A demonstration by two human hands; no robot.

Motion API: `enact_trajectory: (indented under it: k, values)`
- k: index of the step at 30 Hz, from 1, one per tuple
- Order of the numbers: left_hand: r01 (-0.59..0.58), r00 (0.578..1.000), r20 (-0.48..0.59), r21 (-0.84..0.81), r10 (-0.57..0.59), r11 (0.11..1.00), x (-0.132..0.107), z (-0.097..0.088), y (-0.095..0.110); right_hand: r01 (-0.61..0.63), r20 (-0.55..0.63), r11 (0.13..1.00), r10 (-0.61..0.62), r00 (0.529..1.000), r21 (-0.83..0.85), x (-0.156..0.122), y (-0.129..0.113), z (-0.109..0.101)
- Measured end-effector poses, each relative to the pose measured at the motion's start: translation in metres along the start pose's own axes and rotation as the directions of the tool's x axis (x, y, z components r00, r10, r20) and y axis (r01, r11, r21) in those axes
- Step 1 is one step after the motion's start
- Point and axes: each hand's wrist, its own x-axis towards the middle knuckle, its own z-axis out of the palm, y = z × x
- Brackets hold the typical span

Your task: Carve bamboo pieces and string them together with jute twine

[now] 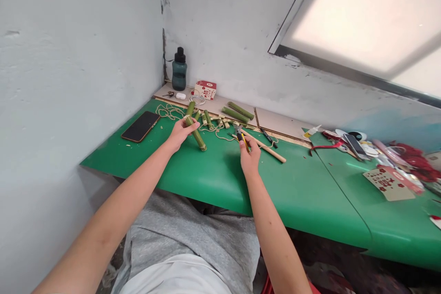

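Note:
My left hand (181, 134) is closed round a green bamboo tube (197, 138), which tilts down toward the table's front. In my right hand (251, 154) is a pair of pliers (240, 133) with black and yellow handles, jaws pointing away from me. Whether the jaws are apart cannot be made out. Short cut bamboo pieces (208, 120) lie just beyond my hands, tangled with thin twine (217, 134). A pale wooden stick (270, 150) lies beside my right hand, partly behind it. Another bamboo tube (190, 108) rests behind my left hand.
A phone (141, 127) lies on the green tabletop (213, 179) at left. Along the back ledge stand a water bottle (179, 71), a red-and-white box (206, 89) and two bamboo lengths (235, 115). A pen (268, 137), glue bottle (312, 131) and craft clutter (396, 154) are to the right.

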Motion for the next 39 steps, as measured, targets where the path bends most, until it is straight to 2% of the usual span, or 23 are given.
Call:
enact_trajectory:
  k: [3, 7, 10, 15, 17, 22, 24, 30, 39]
  values:
    - [-0.011, 1.000, 0.017, 0.037, 0.010, 0.999, 0.000, 0.001, -0.001, -0.042, -0.056, 0.998, 0.045, 0.997, 0.055, 0.002, 0.002, -0.002]
    - [-0.033, 0.997, 0.066, 0.071, 0.028, 0.997, 0.001, 0.002, -0.004, -0.075, -0.072, 0.988, 0.086, 0.994, 0.134, 0.002, 0.003, -0.002]
    - [-0.023, 0.988, 0.156, 0.079, 0.010, 0.997, -0.002, 0.003, -0.004, -0.093, -0.069, 0.976, 0.108, 0.992, 0.195, 0.001, 0.003, 0.000]
    - [0.028, 0.946, 0.318, 0.105, -0.060, 0.994, -0.008, 0.007, -0.005, -0.109, -0.070, 0.963, 0.130, 0.989, 0.248, 0.001, 0.003, 0.003]
    - [0.021, 0.944, 0.324, 0.119, -0.059, 0.993, -0.008, 0.007, -0.006, -0.106, -0.082, 0.963, 0.130, 0.988, 0.249, 0.001, 0.003, 0.002]
    - [-0.058, 0.980, 0.198, 0.159, 0.025, 0.986, -0.003, 0.002, -0.006, -0.098, -0.094, 0.969, 0.122, 0.988, 0.225, 0.002, -0.002, -0.002]
    - [-0.077, 0.982, 0.183, 0.164, 0.046, 0.983, -0.002, 0.001, -0.006, -0.096, -0.084, 0.973, 0.115, 0.990, 0.209, 0.003, -0.005, -0.003]
    - [-0.029, 0.949, 0.315, 0.108, -0.007, 0.994, -0.004, 0.005, -0.006, -0.104, -0.047, 0.977, 0.115, 0.992, 0.189, 0.003, -0.012, -0.002]
    - [0.083, 0.920, 0.382, 0.033, -0.090, 0.996, -0.005, 0.005, -0.006, -0.120, -0.025, 0.974, 0.127, 0.992, 0.194, 0.002, -0.011, -0.002]
